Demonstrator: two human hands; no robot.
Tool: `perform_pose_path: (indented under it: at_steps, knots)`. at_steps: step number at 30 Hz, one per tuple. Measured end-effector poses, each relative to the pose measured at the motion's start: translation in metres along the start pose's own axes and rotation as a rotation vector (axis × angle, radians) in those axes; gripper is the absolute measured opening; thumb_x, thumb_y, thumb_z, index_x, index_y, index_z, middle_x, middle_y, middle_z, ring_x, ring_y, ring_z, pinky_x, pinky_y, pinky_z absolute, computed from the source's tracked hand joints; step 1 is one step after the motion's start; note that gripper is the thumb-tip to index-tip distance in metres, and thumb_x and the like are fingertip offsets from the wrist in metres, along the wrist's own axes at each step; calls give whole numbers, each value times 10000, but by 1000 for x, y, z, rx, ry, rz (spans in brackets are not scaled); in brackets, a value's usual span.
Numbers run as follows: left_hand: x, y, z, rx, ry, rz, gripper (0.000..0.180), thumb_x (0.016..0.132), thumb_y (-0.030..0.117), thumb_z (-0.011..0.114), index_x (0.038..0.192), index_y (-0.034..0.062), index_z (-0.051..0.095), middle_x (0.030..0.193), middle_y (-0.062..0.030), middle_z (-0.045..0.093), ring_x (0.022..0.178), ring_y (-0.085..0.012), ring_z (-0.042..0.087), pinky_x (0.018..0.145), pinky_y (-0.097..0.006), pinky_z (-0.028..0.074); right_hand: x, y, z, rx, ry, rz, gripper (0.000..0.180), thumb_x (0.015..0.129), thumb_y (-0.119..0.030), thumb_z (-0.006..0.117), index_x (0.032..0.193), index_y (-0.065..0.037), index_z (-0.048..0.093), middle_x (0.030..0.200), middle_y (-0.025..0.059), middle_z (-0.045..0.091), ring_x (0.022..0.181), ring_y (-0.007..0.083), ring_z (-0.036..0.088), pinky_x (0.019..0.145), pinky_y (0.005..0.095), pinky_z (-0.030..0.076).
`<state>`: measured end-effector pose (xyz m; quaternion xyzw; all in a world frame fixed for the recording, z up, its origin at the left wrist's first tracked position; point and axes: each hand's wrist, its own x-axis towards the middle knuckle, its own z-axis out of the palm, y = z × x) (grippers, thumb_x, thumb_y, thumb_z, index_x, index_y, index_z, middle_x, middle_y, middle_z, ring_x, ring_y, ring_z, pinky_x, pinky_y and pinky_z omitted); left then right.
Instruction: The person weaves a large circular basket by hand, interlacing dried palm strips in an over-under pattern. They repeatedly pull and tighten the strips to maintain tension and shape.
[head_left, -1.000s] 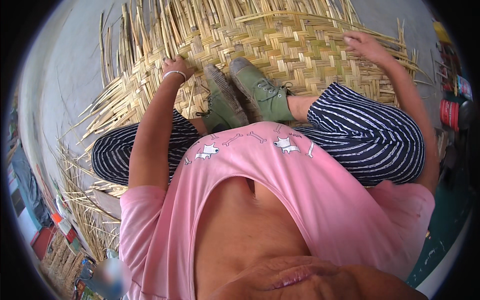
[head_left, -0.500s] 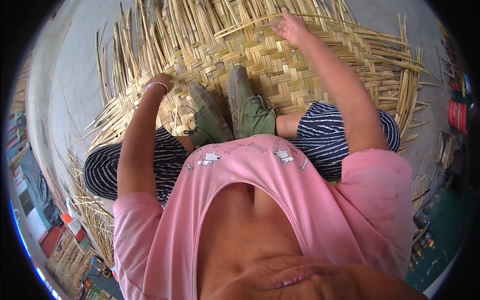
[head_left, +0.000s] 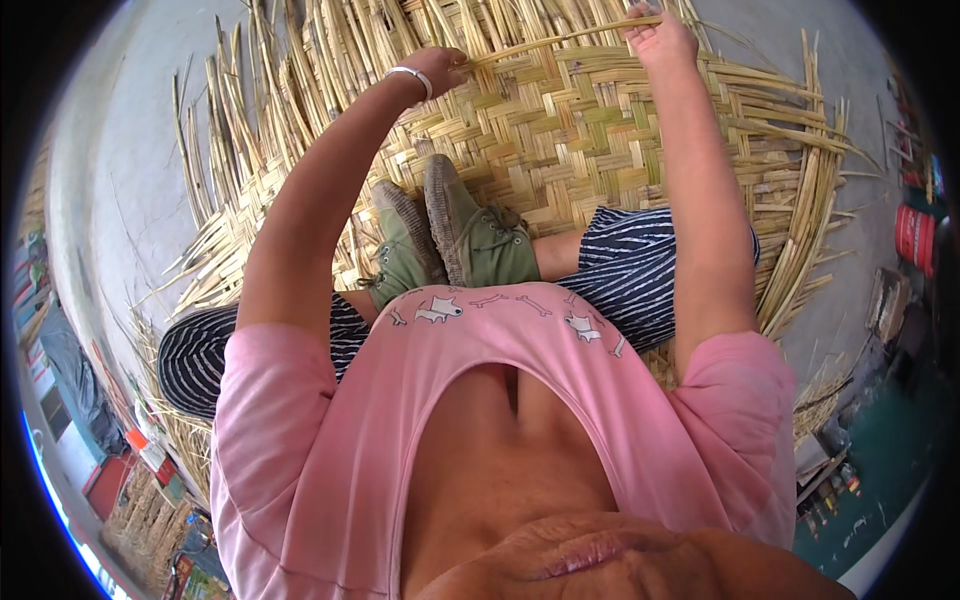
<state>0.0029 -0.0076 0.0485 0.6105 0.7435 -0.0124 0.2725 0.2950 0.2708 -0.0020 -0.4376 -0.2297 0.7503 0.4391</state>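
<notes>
A single pale-yellow reed strip (head_left: 560,42) stretches across the far part of a partly woven reed mat (head_left: 545,135). My left hand (head_left: 438,70), with a bracelet at the wrist, pinches the strip's left end. Farther right, my right hand (head_left: 665,42) grips the same strip between thumb and fingers, its palm partly showing. Beneath the strip lies the edge of the tight zigzag weave. Beyond it, long unwoven reeds (head_left: 320,50) fan out toward the far side.
My feet in green shoes (head_left: 495,245) rest at the mat's near edge, between my bent knees. Loose reed ends (head_left: 815,190) stick out on the right. A red container (head_left: 914,240) stands at the far right. Reed scraps (head_left: 185,430) lie on the floor at left.
My left hand has moved up and right from the mat's left side to the strip's left end. My right hand has shifted right and closed on the strip.
</notes>
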Motion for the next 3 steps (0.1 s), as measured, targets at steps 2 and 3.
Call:
perform_pose_path:
  at_steps: [2,3]
  knots:
    - [8,-5,-9,-71,-106,-23,582,961,434,683,1448,129,590,1285,-133,717,1168,-278,692,1054,-398,517,6,-5,20,-101,30,-143,54,948,-145,584,922,-122,625,747,23,611,681,176,627,545,328,489]
    - [9,-2,-12,-59,-138,-69,618,958,451,684,1484,151,559,1307,-131,707,1173,-278,691,1068,-396,511,5,-3,17,-103,39,-140,54,948,-145,584,922,-122,625,747,23,611,681,176,627,545,328,489]
